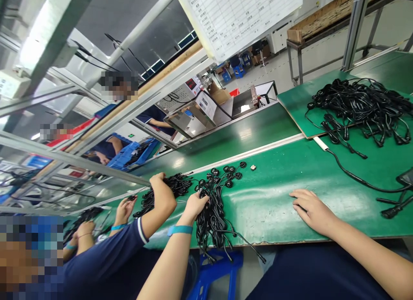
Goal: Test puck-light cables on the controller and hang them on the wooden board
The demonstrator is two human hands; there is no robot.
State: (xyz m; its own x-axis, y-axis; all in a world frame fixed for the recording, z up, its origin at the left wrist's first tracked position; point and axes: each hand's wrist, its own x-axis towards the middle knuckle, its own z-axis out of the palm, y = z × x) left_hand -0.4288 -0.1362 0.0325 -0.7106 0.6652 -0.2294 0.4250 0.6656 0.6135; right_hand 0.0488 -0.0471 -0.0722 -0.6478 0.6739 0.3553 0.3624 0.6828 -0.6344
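Note:
My left hand [194, 205], with a blue wristband, is closed round a bundle of black cables with round plug heads [213, 205] lying on the green table mat [277, 192]. My right hand [311, 210] rests flat on the mat further right, fingers stretched out and holding nothing. A small loose part [253, 167] lies just beyond the bundle. A co-worker's hand [161, 192] in a navy sleeve grips a second black cable bundle [174, 186] right beside my left hand.
A large heap of black cables [361, 106] lies on a raised green board at the far right. A single black cable [358, 177] runs across the mat towards a dark device [407, 177]. More co-workers' hands [124, 209] work further left. A blue stool [214, 272] stands below the table edge.

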